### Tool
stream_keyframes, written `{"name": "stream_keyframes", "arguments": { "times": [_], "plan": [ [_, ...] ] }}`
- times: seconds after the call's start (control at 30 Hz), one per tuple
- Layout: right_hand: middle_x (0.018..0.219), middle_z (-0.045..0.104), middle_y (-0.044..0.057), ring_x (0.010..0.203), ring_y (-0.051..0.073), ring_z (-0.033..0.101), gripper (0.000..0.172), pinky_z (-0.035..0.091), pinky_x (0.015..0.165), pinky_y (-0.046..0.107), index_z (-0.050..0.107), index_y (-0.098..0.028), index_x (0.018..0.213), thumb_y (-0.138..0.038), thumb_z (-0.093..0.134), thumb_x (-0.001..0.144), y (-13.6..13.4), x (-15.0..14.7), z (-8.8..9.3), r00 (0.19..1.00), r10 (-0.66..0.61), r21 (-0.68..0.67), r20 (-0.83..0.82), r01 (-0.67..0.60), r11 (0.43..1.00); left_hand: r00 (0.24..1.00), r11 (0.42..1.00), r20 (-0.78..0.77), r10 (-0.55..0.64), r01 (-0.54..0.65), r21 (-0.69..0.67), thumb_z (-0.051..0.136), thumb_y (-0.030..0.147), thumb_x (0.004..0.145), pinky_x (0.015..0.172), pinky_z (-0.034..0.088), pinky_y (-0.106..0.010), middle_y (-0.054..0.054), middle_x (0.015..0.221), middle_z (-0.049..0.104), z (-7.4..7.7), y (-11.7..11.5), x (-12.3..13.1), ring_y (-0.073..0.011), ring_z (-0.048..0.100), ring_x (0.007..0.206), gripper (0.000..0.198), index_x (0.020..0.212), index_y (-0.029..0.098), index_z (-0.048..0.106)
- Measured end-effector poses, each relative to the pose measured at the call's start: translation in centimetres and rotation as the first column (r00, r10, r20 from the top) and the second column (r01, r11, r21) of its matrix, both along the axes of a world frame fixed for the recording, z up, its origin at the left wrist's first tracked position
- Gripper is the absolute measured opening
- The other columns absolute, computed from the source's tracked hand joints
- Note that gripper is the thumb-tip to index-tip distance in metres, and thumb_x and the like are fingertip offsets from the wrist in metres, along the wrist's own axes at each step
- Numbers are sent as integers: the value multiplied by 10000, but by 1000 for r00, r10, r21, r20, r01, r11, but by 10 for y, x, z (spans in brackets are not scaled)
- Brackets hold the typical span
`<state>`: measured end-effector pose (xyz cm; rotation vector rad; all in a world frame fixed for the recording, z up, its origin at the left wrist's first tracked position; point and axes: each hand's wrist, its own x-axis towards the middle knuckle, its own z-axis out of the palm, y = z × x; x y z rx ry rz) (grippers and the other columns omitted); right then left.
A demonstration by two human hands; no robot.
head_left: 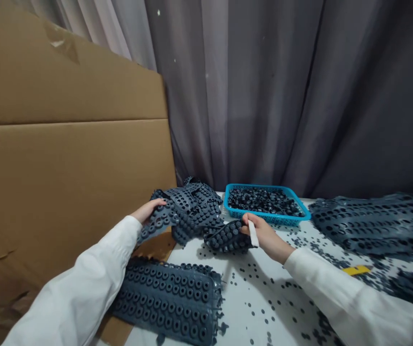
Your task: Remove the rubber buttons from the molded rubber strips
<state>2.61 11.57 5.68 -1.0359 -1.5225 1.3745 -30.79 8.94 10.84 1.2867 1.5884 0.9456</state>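
Dozens of small dark rubber rings (264, 201) are filling a blue plastic basket (233, 204), which is sitting on the counter (260, 298). Left of the basket, the left hand (148, 211) is closed over the edge of a crumpled dark rubber sheet (188, 211), its fingers (158, 204) curling round the studded rubber and gripping it. Just in front of the basket, the right hand (266, 235) is closed around a white strip (253, 234), which is poking out below the fingers, and that hand is also pressing against a curled piece of dark rubber (228, 238) touching the crumpled sheet. White shirt sleeves (350, 298) are covering both arms. Nearer the camera than the basket and to its left, a flat rubber mat (165, 302) studded with rows of rings is lying partly on cardboard. Right of the basket, a large holed rubber sheet (372, 223) is spreading along the counter, with a yellow scrap (356, 270) lying just in front of it. Loose rings (260, 307) are dotting the counter in front of the basket, a gray curtain (245, 96) is hanging behind it, and a big cardboard panel (65, 120) is standing up to its left
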Motion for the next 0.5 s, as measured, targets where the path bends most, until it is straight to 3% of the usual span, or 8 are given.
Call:
{"name": "stream_keyframes", "arguments": {
  "times": [0.17, 0.3, 0.4, 0.5],
  "plan": [
    [508, 279, -98, 446, 68, 269, 283, 212, 418, 180, 292, -218, 651, -254, 554, 550, -2, 3, 12, 997, 25, 14, -66, -25, 1000, 995, 994, 87, -40, 31, 104, 474, 396, 661, 622, 505, -371, -68, 687, 671, 34, -24, 4, -245, 640, 661, 397, 948, 144, 581],
    [512, 289, -95, 445, 71, 271, 275, 207, 422, 186, 299, -220, 664, -267, 551, 565, -1, 3, 32, 996, 20, 62, -86, -15, 998, 991, 990, 126, -48, 31, 135, 447, 406, 627, 640, 501, -413, -88, 716, 677, 53, -43, 8, -285, 634, 723, 460, 970, 136, 593],
    [504, 295, -93, 451, 71, 270, 243, 187, 431, 189, 324, -214, 642, -232, 548, 548, 9, -6, 56, 998, 14, 128, -69, -5, 992, 975, 991, 213, -65, 38, 128, 453, 399, 598, 656, 498, -430, -94, 730, 678, 57, -59, 14, -300, 629, 748, 465, 947, 138, 615],
    [479, 332, -83, 448, 73, 284, 185, 161, 436, 191, 364, -203, 600, -168, 529, 524, 28, -22, 81, 998, 60, 138, -13, -57, 989, 943, 992, 312, -116, 96, 76, 502, 356, 545, 663, 495, -404, -82, 722, 682, 51, -76, 24, -274, 626, 697, 397, 853, 147, 643]
  ]
}}
